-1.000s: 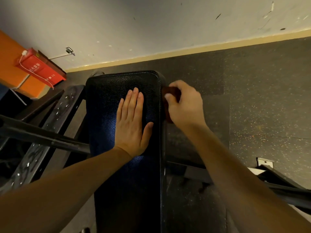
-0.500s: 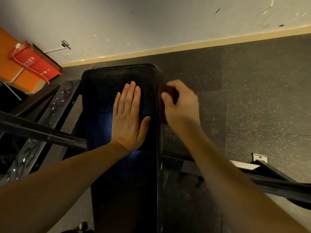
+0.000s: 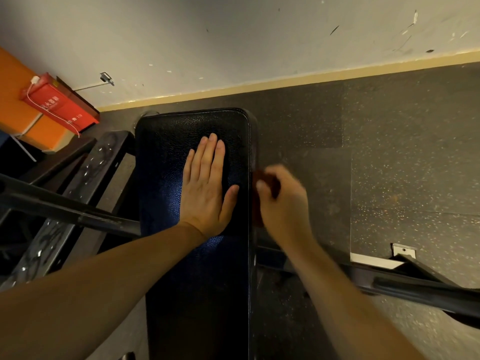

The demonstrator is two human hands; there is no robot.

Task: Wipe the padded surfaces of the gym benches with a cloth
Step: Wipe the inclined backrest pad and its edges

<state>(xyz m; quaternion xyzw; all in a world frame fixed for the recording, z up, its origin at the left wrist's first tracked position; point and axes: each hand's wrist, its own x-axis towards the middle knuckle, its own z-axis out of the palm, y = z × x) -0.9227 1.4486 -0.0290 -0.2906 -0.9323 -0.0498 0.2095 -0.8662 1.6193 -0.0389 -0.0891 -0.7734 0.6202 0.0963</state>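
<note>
Head view, black bench pad (image 3: 192, 281) ending short of the wall (image 3: 233, 48), left hand (image 3: 207, 188) flat on top, fingers straight and close, right hand (image 3: 283, 203) blurred at the pad's right edge, fingers curled round dark red cloth (image 3: 263, 178), speckled floor (image 3: 402, 165) beyond, steel frame (image 3: 65, 211) left, red box (image 3: 59, 105), contents hidden.

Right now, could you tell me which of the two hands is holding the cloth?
The right hand: its fingers curl round the reddish cloth at the bench pad's right edge; the left hand lies flat on top.
</note>
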